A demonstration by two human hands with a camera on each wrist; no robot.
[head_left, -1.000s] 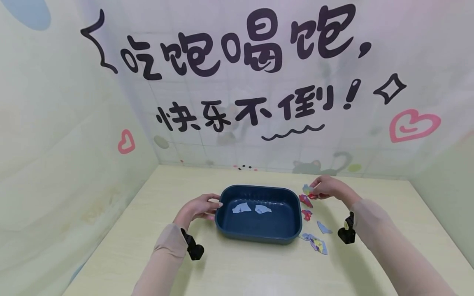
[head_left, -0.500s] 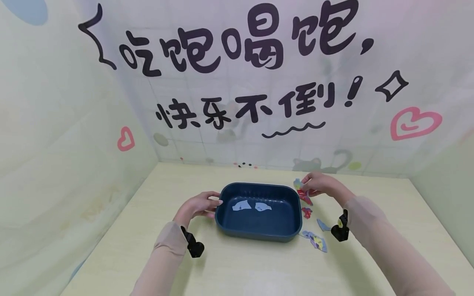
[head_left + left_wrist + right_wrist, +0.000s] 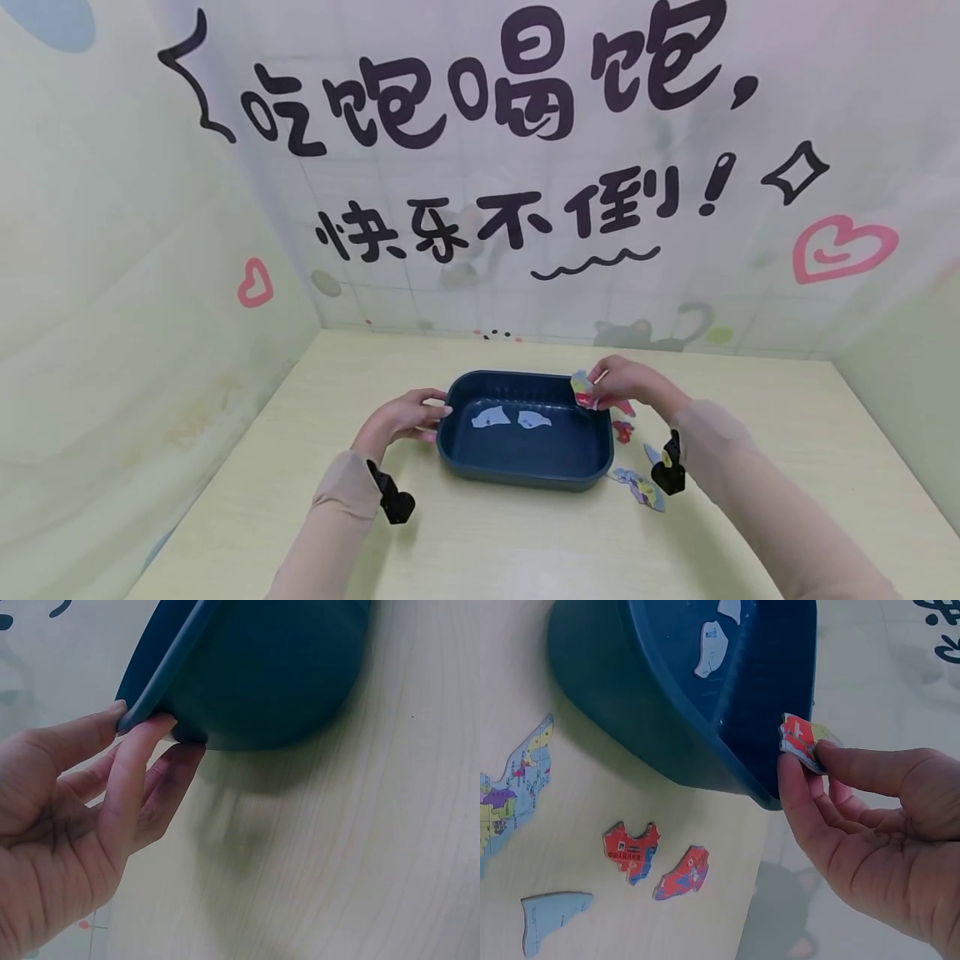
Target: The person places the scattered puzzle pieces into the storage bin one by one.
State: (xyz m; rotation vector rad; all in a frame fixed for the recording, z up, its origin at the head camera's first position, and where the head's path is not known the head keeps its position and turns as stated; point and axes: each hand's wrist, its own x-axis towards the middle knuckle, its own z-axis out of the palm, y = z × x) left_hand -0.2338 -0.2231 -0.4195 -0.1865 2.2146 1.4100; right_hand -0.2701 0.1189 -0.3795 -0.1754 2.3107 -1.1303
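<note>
A dark blue plastic basin [image 3: 525, 481] stands mid-table with two pale blue map puzzle pieces [image 3: 491, 417] lying on its floor. At the basin's left end my left hand [image 3: 405, 417] pinches the rim, fingertips above and below the lip in the left wrist view. My right hand [image 3: 630, 381] pinches a map puzzle piece [image 3: 799, 739], red with yellow and pale blue, between thumb and fingers. In the head view this piece overlaps the basin's back right corner. Below that hand, a red puzzle piece [image 3: 684, 873] is partly hidden in the head view.
Right of the basin lie another red puzzle piece [image 3: 622, 431], a plain pale blue piece [image 3: 551, 915] and a larger multicoloured map section [image 3: 641, 490]. Light wooden tabletop [image 3: 480, 550] surrounds the basin; printed cloth walls [image 3: 420, 308] stand behind and at the sides.
My right hand has moved left with the red and yellow puzzle piece, from beside the basin to its back right rim. The left hand keeps its hold on the basin.
</note>
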